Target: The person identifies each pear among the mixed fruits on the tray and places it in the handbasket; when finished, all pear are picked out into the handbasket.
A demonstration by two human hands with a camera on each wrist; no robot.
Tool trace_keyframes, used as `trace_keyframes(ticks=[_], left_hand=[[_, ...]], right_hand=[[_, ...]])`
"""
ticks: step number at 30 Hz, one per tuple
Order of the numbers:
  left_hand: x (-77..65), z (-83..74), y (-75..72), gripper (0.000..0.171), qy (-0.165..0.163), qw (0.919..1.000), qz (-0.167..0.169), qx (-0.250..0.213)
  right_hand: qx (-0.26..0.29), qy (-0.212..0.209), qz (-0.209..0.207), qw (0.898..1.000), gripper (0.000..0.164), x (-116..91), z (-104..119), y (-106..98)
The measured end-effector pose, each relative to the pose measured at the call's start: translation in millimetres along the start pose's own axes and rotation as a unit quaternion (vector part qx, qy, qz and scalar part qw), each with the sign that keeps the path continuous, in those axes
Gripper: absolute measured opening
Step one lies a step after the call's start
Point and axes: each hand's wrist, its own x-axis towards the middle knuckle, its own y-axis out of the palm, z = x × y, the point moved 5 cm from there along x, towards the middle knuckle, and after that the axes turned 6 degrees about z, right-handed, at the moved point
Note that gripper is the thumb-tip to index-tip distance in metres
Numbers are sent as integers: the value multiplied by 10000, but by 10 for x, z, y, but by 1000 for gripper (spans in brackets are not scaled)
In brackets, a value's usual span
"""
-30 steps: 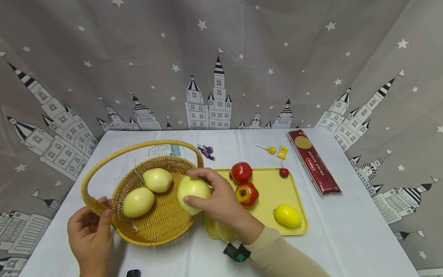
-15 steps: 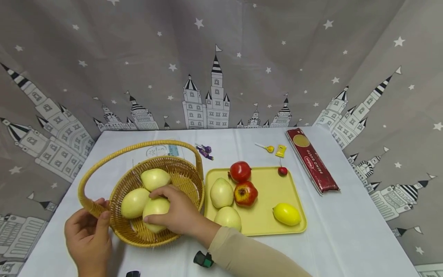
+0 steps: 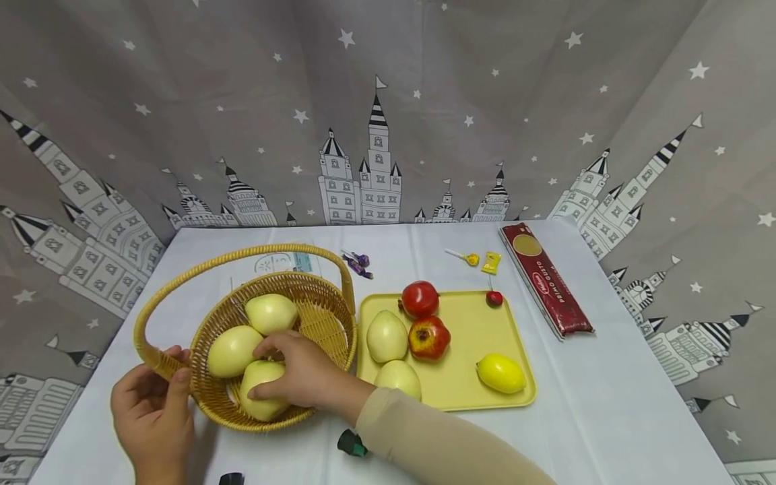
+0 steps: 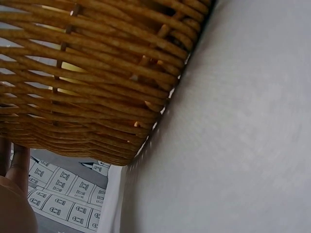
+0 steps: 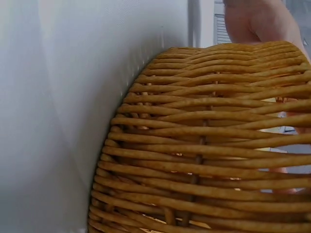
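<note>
In the head view my right hand (image 3: 309,374) reaches over the near side of a wicker basket (image 3: 324,327), gripping a pale green pear (image 3: 257,394) low inside it. Two more pale pears (image 3: 234,351) lie beside it in the basket. My left hand (image 3: 151,414) holds the basket's left side at the foot of its arched handle (image 3: 160,362), thumb in front and fingers behind. The left wrist view shows the woven wall (image 4: 92,82) up close, with some fingers (image 4: 18,167) at its edge. Wicker (image 5: 204,145) also fills much of the right wrist view.
Right of the basket is a yellow tray (image 3: 467,323) with two pale pears (image 3: 388,337), two pomegranates (image 3: 429,338), a lemon (image 3: 500,374) and a cherry (image 3: 494,298). Behind lie purple-wrapped candies (image 3: 358,264), a lollipop (image 3: 471,259), a yellow candy (image 3: 492,263) and a red packet (image 3: 545,283).
My right hand has carried the pear leftward from above the basket's right side down into it, beside the other two. My left hand has kept its hold on the basket.
</note>
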Motion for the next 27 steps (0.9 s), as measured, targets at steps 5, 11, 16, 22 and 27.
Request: trace_keyframes(ticks=[5, 11, 16, 22, 27], left_hand=[[-4, 17, 7, 46, -5, 10000, -1, 3], [-17, -4, 3, 45, -161, 9991, -118, 379], [-21, 3, 21, 45, -279, 9953, -129, 921], [-26, 11, 9, 46, -273, 9930, -245, 1121], [-35, 40, 16, 46, -193, 9983, -501, 243]], right_hand=[[863, -401, -306, 9950, 45, -62, -7, -54], [1831, -1717, -567, 9663, 37, -323, 134, -256], [1905, -2122, -790, 9552, 38, -728, 68, -572], [1083, -1599, -1453, 9704, 39, -1160, -379, -741], [245, -1083, -1669, 9797, 41, -1346, -689, -782]])
